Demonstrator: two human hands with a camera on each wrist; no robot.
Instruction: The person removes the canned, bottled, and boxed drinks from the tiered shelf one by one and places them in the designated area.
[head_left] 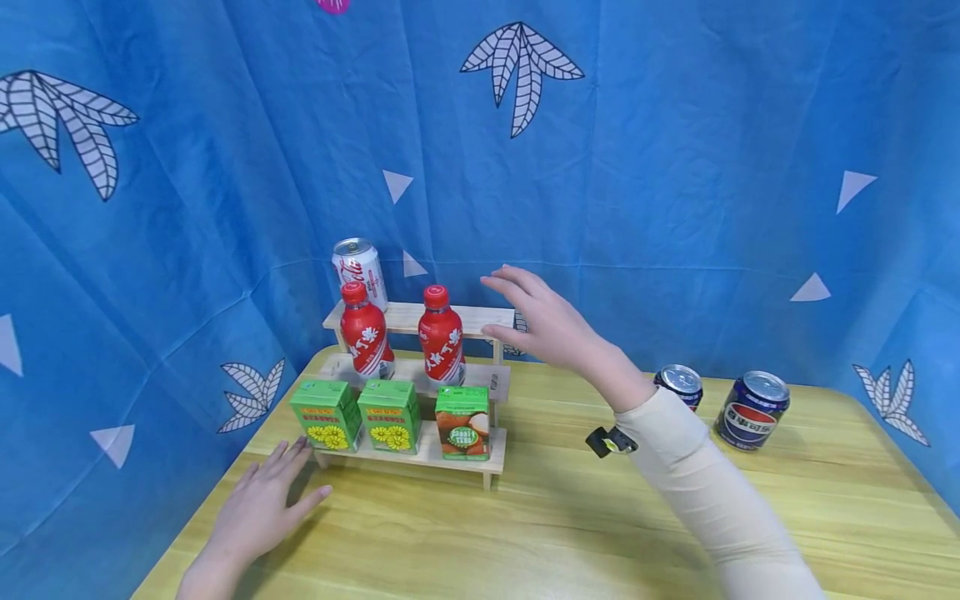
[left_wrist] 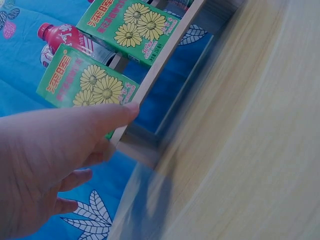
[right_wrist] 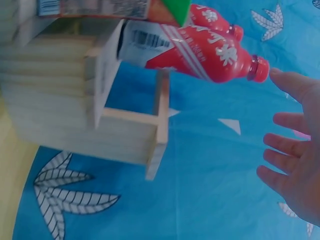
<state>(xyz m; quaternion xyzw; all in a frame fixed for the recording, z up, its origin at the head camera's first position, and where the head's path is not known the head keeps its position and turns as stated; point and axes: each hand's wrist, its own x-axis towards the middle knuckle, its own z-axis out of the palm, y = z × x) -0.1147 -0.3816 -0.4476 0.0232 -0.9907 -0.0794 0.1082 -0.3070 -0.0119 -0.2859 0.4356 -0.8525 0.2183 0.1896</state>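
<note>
My left hand (head_left: 258, 504) hovers low at the left front corner of a three-step wooden shelf (head_left: 420, 450), fingers spread and apparently holding nothing. The left wrist view shows its thumb (left_wrist: 125, 112) over the lowest step's edge; whether it touches is unclear. My right hand (head_left: 551, 321) is raised beside the top step, fingers extended and bare. It is nearest the right red bottle (head_left: 442, 342). Another red bottle (head_left: 366, 337) shares the middle step. Two green chrysanthemum drink cartons (head_left: 326, 417) and a coconut drink carton (head_left: 463, 429) stand on the bottom step.
On the top step's left end stands a white cola can (head_left: 360, 271). Two dark blue cola cans (head_left: 752, 412) are on the wooden table (head_left: 555, 533) at the right, one partly behind my right forearm. A blue patterned cloth (head_left: 675, 167) hangs around the table.
</note>
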